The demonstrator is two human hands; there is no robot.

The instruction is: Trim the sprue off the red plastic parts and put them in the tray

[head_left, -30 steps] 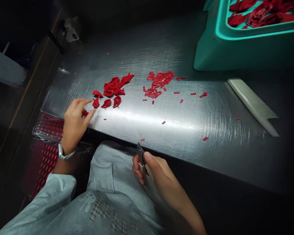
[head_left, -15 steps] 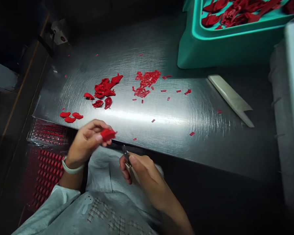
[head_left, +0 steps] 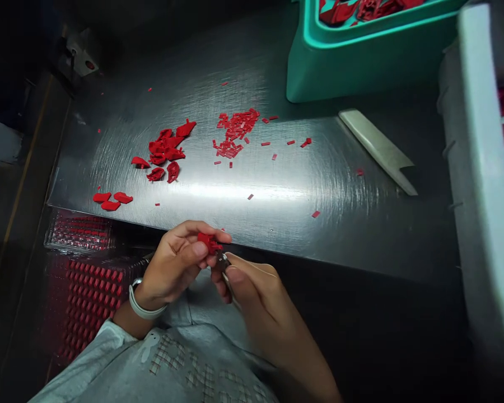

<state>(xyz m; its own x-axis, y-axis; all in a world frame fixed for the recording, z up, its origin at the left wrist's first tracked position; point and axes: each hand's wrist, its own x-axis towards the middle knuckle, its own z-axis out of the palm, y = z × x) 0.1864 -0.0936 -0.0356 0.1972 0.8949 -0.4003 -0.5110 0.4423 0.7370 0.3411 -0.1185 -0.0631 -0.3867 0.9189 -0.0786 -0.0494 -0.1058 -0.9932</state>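
Between the thumb and fingers of my left hand [head_left: 185, 254] is a small red plastic part [head_left: 208, 242], held just off the table's front edge. My right hand [head_left: 247, 285] is closed around a pair of nippers [head_left: 222, 262], whose metal jaws meet the right end of the part. Whether the jaws are closed on it I cannot tell. On the metal table [head_left: 277, 218] lie a heap of similar red parts [head_left: 164, 148], a few smooth red pieces [head_left: 111, 205] to its left, and a pile of small red offcuts [head_left: 238, 126].
A green bin [head_left: 369, 61] holding red parts stands at the back right. A pale, notched blade-shaped piece [head_left: 376, 148] lies before it. Right of the table is a grey crate [head_left: 472, 168]. Clear trays [head_left: 94, 302] with rows of red pieces sit below the table at left.
My hands have come together, bringing the nippers' jaws to the red part, which has turned in my left fingers. The whole view has shifted slightly, and a small offcut now shows near the table's front edge.
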